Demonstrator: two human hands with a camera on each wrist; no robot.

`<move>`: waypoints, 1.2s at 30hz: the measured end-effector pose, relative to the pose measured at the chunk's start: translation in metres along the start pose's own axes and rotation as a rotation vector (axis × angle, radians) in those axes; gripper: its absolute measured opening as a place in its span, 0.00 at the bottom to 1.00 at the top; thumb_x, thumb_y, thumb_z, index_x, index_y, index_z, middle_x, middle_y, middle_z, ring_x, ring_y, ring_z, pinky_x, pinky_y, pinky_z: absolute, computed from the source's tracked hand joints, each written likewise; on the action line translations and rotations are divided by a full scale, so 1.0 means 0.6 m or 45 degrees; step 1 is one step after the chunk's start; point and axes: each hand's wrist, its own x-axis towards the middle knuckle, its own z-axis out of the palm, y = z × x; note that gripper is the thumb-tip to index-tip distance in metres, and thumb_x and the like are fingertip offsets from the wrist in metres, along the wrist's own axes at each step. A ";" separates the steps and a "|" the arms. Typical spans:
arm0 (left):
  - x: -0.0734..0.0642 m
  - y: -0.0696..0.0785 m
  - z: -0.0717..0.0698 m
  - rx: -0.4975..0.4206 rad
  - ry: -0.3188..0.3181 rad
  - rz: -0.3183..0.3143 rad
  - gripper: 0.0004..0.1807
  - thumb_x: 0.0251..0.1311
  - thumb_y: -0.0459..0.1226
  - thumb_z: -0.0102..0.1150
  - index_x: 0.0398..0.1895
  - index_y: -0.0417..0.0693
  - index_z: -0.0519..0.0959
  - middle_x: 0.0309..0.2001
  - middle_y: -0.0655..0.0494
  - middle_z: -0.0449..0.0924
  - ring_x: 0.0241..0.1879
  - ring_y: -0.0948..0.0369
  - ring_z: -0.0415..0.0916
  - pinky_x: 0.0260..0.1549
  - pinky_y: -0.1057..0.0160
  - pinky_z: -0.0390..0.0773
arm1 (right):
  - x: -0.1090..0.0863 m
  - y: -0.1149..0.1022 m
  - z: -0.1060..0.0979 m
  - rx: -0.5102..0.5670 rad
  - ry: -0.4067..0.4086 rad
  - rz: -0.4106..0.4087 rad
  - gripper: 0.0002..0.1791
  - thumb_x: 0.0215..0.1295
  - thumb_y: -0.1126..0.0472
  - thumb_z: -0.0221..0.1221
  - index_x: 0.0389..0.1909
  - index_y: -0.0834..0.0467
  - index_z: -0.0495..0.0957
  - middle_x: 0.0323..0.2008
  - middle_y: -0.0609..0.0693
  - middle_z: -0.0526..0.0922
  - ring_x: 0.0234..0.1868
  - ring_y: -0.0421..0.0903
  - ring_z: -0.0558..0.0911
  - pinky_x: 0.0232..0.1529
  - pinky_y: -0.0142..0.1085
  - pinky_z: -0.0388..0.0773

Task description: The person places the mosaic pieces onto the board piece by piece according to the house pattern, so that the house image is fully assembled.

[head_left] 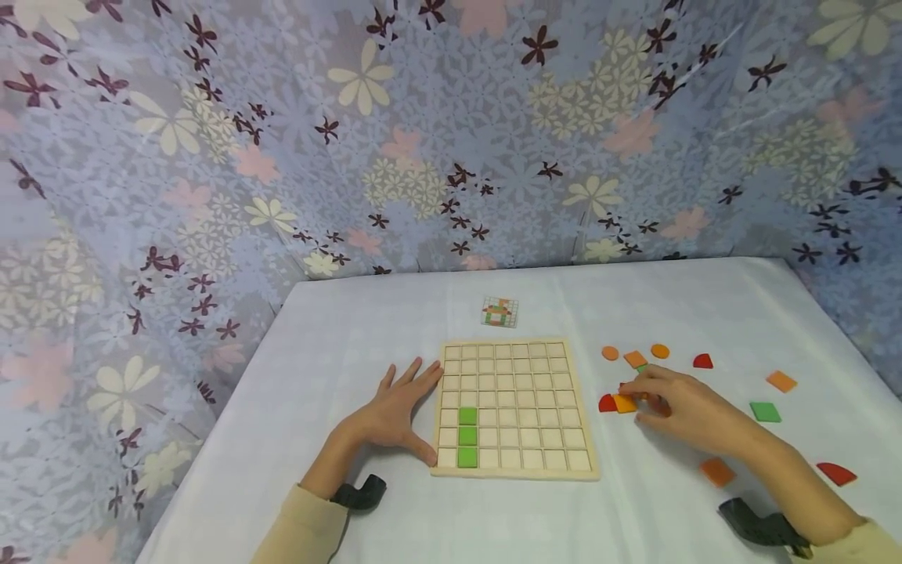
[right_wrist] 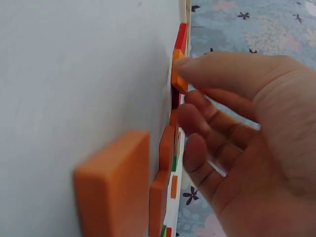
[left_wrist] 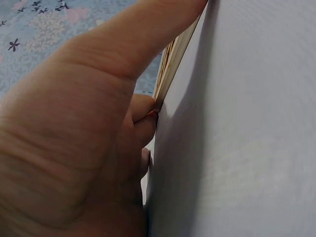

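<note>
Pinching the orange tile (head_left: 624,404) in the right hand (head_left: 672,403), just right of the board (head_left: 531,438).

Held between thumb and index, just beside the red piece (head_left: 605,403) on the left; square, so without a long axis to align. Leftward past that piece for any carry to the board, judging by the layout. Farther across, filled near the left side with a column of green tiles (head_left: 467,436). Braced at the left edge by the left hand (head_left: 395,411), fingers spread, well apart from the orange tile.
</note>
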 end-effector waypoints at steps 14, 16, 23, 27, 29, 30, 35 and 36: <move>-0.004 0.006 -0.004 -0.028 -0.009 -0.006 0.79 0.17 0.77 0.64 0.78 0.54 0.43 0.77 0.62 0.38 0.74 0.55 0.27 0.67 0.44 0.25 | 0.002 -0.001 0.006 -0.013 -0.008 0.003 0.16 0.51 0.64 0.69 0.41 0.47 0.83 0.31 0.37 0.73 0.31 0.37 0.70 0.29 0.29 0.70; -0.004 0.004 -0.003 -0.023 -0.006 -0.005 0.79 0.17 0.77 0.64 0.78 0.55 0.43 0.77 0.62 0.38 0.74 0.55 0.27 0.67 0.44 0.25 | 0.003 -0.001 0.006 -0.014 -0.017 0.012 0.16 0.51 0.64 0.69 0.42 0.47 0.83 0.30 0.38 0.72 0.30 0.37 0.69 0.28 0.29 0.69; -0.001 0.001 0.000 -0.020 0.001 0.002 0.79 0.17 0.77 0.65 0.78 0.55 0.43 0.76 0.63 0.38 0.74 0.56 0.27 0.67 0.44 0.25 | 0.003 -0.001 0.005 -0.006 -0.053 0.028 0.15 0.52 0.63 0.68 0.42 0.47 0.84 0.34 0.39 0.73 0.29 0.37 0.69 0.27 0.29 0.69; -0.001 0.001 0.001 -0.018 0.005 0.006 0.79 0.17 0.77 0.65 0.78 0.54 0.44 0.76 0.63 0.38 0.74 0.55 0.28 0.67 0.44 0.26 | 0.003 -0.002 0.003 0.005 -0.068 0.031 0.15 0.51 0.63 0.67 0.42 0.47 0.84 0.33 0.39 0.73 0.29 0.38 0.69 0.27 0.29 0.69; -0.002 0.002 0.001 -0.017 0.005 0.008 0.79 0.17 0.77 0.65 0.78 0.54 0.44 0.76 0.62 0.38 0.74 0.55 0.28 0.67 0.43 0.26 | 0.003 -0.003 0.003 0.019 -0.070 0.034 0.15 0.51 0.63 0.68 0.41 0.47 0.84 0.31 0.39 0.73 0.29 0.38 0.69 0.27 0.29 0.69; -0.002 0.002 0.000 -0.015 0.005 0.009 0.79 0.18 0.77 0.64 0.78 0.54 0.44 0.77 0.63 0.38 0.74 0.55 0.28 0.67 0.43 0.26 | 0.003 -0.004 0.002 0.032 -0.070 0.039 0.15 0.51 0.63 0.68 0.41 0.47 0.84 0.31 0.38 0.73 0.29 0.38 0.70 0.27 0.29 0.69; -0.003 0.006 -0.006 -0.029 0.013 0.016 0.79 0.17 0.76 0.66 0.77 0.53 0.44 0.76 0.61 0.39 0.74 0.54 0.30 0.67 0.44 0.27 | 0.002 -0.009 0.002 0.134 -0.069 0.049 0.16 0.50 0.62 0.70 0.42 0.48 0.83 0.29 0.38 0.75 0.28 0.38 0.71 0.27 0.29 0.72; -0.003 0.006 -0.007 -0.025 0.014 0.016 0.79 0.17 0.76 0.66 0.77 0.53 0.44 0.76 0.61 0.40 0.74 0.53 0.30 0.67 0.44 0.27 | 0.003 -0.011 0.002 0.156 -0.070 0.042 0.17 0.50 0.62 0.70 0.42 0.49 0.83 0.29 0.38 0.75 0.28 0.38 0.72 0.27 0.30 0.72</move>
